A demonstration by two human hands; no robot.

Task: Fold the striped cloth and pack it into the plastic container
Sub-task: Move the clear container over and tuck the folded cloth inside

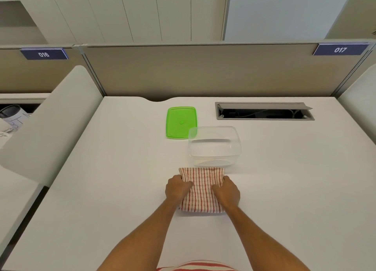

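Both hands grip the folded red-striped cloth (pixel 200 191) on the white desk (pixel 122 179): left hand (pixel 177 187) closed on its left edge, right hand (pixel 227 190) on its right. Just beyond them the clear plastic container (pixel 214 146) seems empty; the green lid (pixel 181 122) lies beyond-left, apparently touching it.

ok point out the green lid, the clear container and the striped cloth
green lid (pixel 181 122), head view, middle of its top face
clear container (pixel 237 142), head view, right wall near the rim
striped cloth (pixel 202 186), head view, middle of the fold between the hands
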